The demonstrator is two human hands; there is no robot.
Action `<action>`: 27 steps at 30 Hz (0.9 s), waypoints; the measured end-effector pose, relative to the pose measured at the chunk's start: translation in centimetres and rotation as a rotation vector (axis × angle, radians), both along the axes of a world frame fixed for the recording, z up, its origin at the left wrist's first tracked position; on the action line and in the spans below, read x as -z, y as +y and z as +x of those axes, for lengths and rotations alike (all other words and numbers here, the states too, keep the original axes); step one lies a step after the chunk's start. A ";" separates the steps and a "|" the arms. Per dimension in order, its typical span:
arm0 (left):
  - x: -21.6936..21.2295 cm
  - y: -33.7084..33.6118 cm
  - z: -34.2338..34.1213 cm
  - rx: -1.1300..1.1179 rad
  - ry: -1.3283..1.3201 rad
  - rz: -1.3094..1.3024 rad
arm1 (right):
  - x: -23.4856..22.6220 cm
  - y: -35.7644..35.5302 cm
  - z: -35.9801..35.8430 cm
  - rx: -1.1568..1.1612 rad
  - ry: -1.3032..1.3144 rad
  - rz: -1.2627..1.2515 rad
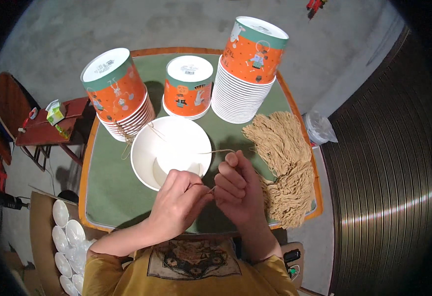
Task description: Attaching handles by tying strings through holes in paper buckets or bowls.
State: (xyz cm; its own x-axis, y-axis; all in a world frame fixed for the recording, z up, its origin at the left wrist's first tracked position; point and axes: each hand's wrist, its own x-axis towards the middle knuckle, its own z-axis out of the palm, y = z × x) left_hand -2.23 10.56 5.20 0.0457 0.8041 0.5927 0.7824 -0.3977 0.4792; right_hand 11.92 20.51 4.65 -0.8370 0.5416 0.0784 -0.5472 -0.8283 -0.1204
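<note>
A white-lined paper bucket stands mouth up near the middle of the green-topped table. Just in front of its near right rim, my left hand is closed, thumb and fingers pinched on a thin tan cord. My right hand has its fingers curled in and pinches the cord too; one length runs from its fingertips to the bucket's right wall. The short stretch between both hands is mostly hidden by the fingers. Another cord hangs at the bucket's far left rim. Beside my right hand lies a thick bundle of tan cords.
Upside-down orange and green paper buckets stand at the back: a left stack, a short middle one and a tall right stack. A cardboard box with white buckets is lower left. A red bench stands left, a ribbed shutter right.
</note>
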 end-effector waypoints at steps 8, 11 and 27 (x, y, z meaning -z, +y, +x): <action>-0.3 -1.0 -0.2 -0.013 0.259 -0.061 | 6.1 -0.6 3.0 0.694 -1.333 1.225; -0.3 -0.7 -0.1 0.022 0.285 -0.079 | 4.2 -2.8 3.4 0.696 -1.118 1.211; -0.6 -0.9 -2.1 -0.120 0.198 -0.079 | 4.9 -4.0 2.0 0.744 -1.172 1.364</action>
State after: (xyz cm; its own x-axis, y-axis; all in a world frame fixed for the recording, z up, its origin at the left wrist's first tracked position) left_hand -4.30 9.61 5.82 0.0565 0.8543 0.5166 0.9036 -0.2638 0.3375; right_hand 13.90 16.56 -0.24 -0.4473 0.8239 0.3480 0.1279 0.4441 -0.8868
